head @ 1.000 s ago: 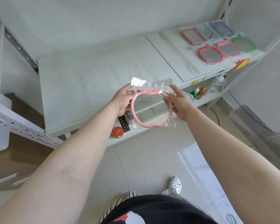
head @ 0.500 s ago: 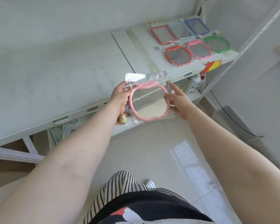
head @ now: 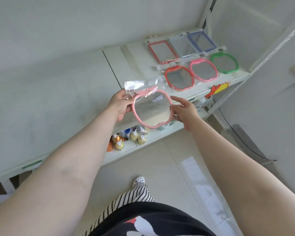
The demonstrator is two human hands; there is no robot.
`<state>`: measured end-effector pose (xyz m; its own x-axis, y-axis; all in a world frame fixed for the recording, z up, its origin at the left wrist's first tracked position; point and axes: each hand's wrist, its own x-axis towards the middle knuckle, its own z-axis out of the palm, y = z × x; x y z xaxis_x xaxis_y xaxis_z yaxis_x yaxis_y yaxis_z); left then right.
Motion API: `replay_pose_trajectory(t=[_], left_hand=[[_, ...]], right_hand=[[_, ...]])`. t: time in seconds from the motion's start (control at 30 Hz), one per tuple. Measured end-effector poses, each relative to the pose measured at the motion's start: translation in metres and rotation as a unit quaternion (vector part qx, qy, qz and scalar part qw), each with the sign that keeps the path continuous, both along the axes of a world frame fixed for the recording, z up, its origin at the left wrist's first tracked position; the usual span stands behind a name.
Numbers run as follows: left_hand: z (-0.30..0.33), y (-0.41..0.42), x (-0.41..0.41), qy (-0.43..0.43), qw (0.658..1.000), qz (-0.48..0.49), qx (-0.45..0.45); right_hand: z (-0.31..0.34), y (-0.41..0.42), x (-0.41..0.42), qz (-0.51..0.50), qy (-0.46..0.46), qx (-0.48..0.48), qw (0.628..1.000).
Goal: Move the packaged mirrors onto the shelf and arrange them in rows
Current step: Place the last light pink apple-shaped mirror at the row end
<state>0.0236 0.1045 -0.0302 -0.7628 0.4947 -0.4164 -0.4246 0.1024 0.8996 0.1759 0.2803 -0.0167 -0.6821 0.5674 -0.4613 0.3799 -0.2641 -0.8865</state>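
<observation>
1. Where the view starts nearest, striped trousers (head: 134,195) and a dark top are seen above a pale tiled floor (head: 174,167), with both bare forearms reaching forward.
2. A pink-framed mirror (head: 152,109) in a clear plastic bag is held in the air between the two hands, in front of the shelf edge and not yet resting on anything.
3. Its left rim and the bag's top flap are pinched by the left hand (head: 119,106), thumb on the front face. The right rim is steadied by the right hand (head: 184,111), whose fingers are partly spread with the fingertips against the frame.
4. The mirror is judged light and stiff in the frame, but the glass is likely fragile and the wrapping slippery. It is best gripped by the frame at opposite sides, not by the loose flap, and laid down flat.
5. Small bottles (head: 136,137) are seen on a lower shelf just behind the held mirror.
6. Farther off, on the upper shelf (head: 136,65), six packaged mirrors are laid in two rows: red (head: 179,78), pink (head: 203,69) and green (head: 224,63) rounded ones in front, rectangular ones behind. Bare space is left beside the red one.
</observation>
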Motion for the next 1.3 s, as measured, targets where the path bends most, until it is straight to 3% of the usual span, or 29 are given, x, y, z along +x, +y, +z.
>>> replay_pose_trajectory(t=[0.23, 0.47, 0.87, 1.13, 1.3], left_hand=[[0.007, 0.037, -0.050, 0.002, 1.000, 0.004, -0.011], [0.005, 0.066, -0.082, 0.010, 0.996, 0.077, -0.052], [-0.020, 0.116, -0.106, -0.031, 0.973, 0.176, -0.142], [-0.041, 0.124, -0.120, -0.014, 0.966, 0.177, -0.186], [-0.046, 0.124, -0.121, 0.024, 0.944, 0.173, -0.281]], right_hand=[[0.002, 0.038, -0.056, -0.004, -0.007, -0.024, 1.000], [-0.006, 0.079, -0.101, 0.060, -0.002, -0.013, 0.998], [-0.051, 0.121, -0.157, 0.157, -0.125, 0.239, 0.950], [-0.059, 0.124, -0.169, 0.199, -0.145, 0.329, 0.912], [-0.062, 0.122, -0.168, 0.217, -0.169, 0.357, 0.893]])
